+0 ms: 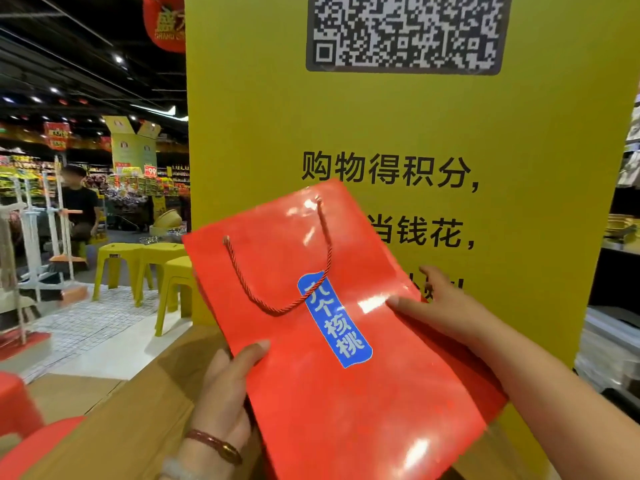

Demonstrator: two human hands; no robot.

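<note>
**Red paper bag, folded flat: opening it out**

- Left hand (228, 372): pinching the bag's near left edge. The thumb is lying on the front face and the fingers are hidden behind.
- Red paper bag (346, 410): glossy and held in the air over brown cardboard (114, 420). It is tilting, with its mouth pointing away from the person.
- Rope handle (242, 275): drooping loose down to the blue label (334, 320).
- Right hand (440, 310): gripping the right edge, with the thumb on the front and the fingers wrapping behind.
- Handling note: the step is probably parting the two faces. The thumbs should be sliding the front sheet off the back one near the mouth and easing the side folds outward. Gripping lightly avoids creasing the gloss.
- Behind: yellow sign (259, 133), then yellow stools (138, 261).
</note>
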